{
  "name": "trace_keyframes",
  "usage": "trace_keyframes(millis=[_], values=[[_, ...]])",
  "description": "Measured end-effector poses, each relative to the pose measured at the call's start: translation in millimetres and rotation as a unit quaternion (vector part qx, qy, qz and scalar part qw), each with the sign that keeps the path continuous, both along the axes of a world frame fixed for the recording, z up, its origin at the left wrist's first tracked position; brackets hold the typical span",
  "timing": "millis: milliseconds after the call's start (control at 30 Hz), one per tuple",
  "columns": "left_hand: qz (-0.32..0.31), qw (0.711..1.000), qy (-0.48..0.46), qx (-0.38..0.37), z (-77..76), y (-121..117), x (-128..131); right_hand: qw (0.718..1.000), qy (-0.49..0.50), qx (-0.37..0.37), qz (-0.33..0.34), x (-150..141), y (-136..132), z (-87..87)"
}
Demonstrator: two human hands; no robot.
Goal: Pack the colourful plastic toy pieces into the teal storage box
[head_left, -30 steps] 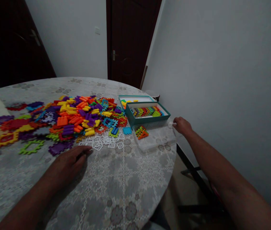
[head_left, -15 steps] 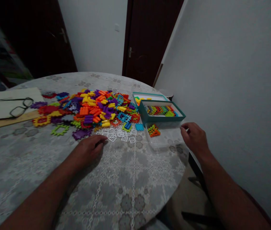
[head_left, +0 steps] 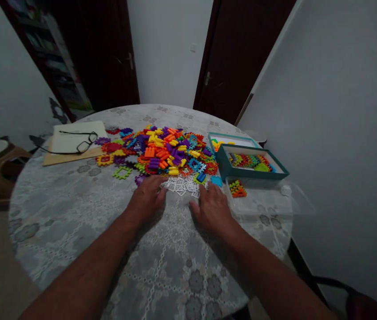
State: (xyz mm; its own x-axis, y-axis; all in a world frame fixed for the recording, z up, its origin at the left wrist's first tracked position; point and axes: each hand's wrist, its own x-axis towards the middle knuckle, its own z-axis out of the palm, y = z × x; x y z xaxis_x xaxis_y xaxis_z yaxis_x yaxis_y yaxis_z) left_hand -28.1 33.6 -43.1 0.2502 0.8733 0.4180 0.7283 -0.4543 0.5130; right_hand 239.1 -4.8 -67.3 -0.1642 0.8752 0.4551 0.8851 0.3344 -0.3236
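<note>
A heap of colourful plastic building pieces (head_left: pixel 164 151) lies in the middle of the round table (head_left: pixel 75 213). Several small white square pieces (head_left: pixel 181 186) lie at its near edge. My left hand (head_left: pixel 147 198) rests palm down on the cloth, fingertips at the white squares. My right hand (head_left: pixel 212 210) lies flat just right of them, fingers stretched toward the pieces. Neither hand holds anything.
A teal box (head_left: pixel 253 164) of sorted pieces and its lid (head_left: pixel 233 141) stand at the right. A clear plastic tray (head_left: pixel 268 200) with a few orange and green pieces sits near the table's right edge. Glasses (head_left: pixel 83 144) lie on papers at the far left. A wall is close on the right.
My right hand left the clear tray's far corner and came left to the table beside the white squares. My left hand slid forward to them. The view swung left.
</note>
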Motion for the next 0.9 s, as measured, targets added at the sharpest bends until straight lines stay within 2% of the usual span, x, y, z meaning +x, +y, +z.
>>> trace_keyframes(millis=[100, 200, 267, 400, 567, 633, 700, 767, 900], values=[[-0.004, 0.999, 0.052, 0.004, -3.7, 1, -1, 0.999, 0.015, -0.003, -0.028, -6, 6, -14.9], [-0.037, 0.994, 0.105, -0.014, -3.6, -1, 2, 0.998, -0.006, -0.063, -0.020, -15, 0, -16.1], [-0.055, 0.990, 0.132, -0.021, -1.5, -3, 4, 0.996, -0.023, -0.089, 0.018, -24, -6, -11.4], [-0.072, 0.988, 0.135, -0.028, 3.9, -6, 5, 0.991, -0.016, -0.082, 0.109, -35, -14, 0.6], [-0.108, 0.988, 0.107, -0.030, 5.6, -7, 3, 0.961, 0.026, -0.073, 0.264, -30, -12, 8.7], [-0.123, 0.987, 0.092, -0.037, 4.2, -7, 2, 0.951, 0.060, -0.073, 0.295, -25, -9, 10.9], [-0.132, 0.987, 0.076, -0.046, 3.1, -7, 1, 0.954, 0.096, -0.069, 0.274, -19, -4, 14.0], [-0.134, 0.987, 0.061, -0.057, 3.7, -7, 0, 0.969, 0.106, -0.054, 0.215, -12, 0, 18.0], [-0.129, 0.987, 0.047, -0.081, 11.7, -9, -2, 0.991, 0.035, -0.034, 0.123, 2, 1, 26.7]])
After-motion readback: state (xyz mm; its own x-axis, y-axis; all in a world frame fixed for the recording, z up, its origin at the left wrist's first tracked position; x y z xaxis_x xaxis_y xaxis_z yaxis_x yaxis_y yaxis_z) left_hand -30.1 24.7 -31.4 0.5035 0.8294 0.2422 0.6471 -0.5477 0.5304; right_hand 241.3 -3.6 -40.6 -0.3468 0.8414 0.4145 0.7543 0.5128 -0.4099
